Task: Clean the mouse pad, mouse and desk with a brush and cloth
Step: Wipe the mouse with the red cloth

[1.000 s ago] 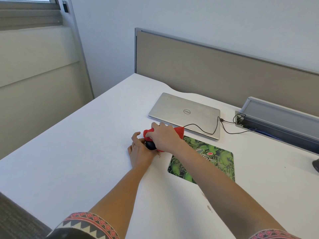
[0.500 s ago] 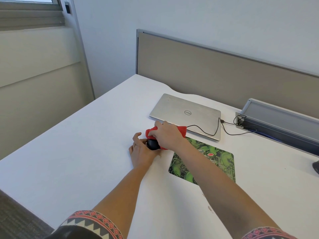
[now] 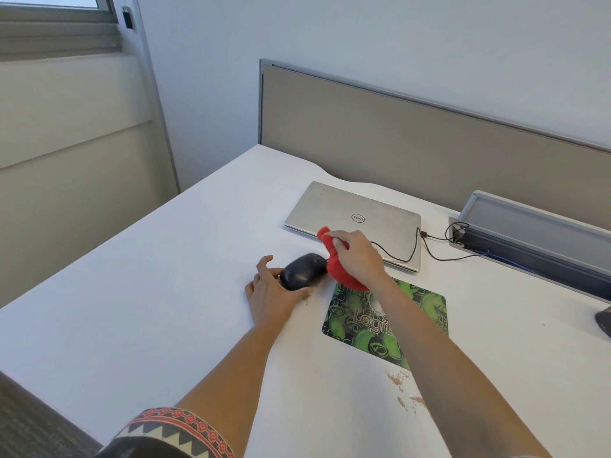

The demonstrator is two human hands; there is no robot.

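A black mouse (image 3: 302, 271) lies on the white desk (image 3: 148, 292), left of the green patterned mouse pad (image 3: 426, 312). My left hand (image 3: 272, 297) holds the mouse from its near left side, thumb and fingers curled round its body. My right hand (image 3: 355, 257) grips a bunched red cloth (image 3: 334, 264), raised just right of the mouse's far end; the cloth's lower fold hangs over the pad's far left corner. Brownish crumbs (image 3: 401, 386) lie on the desk near the pad's front edge. No brush is in view.
A shut silver laptop (image 3: 353, 214) lies behind the mouse, with a black cable (image 3: 429, 249) running to a grey cable tray (image 3: 529, 233) at the right. A beige partition (image 3: 413, 143) bounds the desk's back. A dark object (image 3: 603, 320) pokes in at the right edge.
My right hand lifted the red cloth off the mouse and moved right and back, so the whole mouse now shows. My left hand kept its hold on the mouse.
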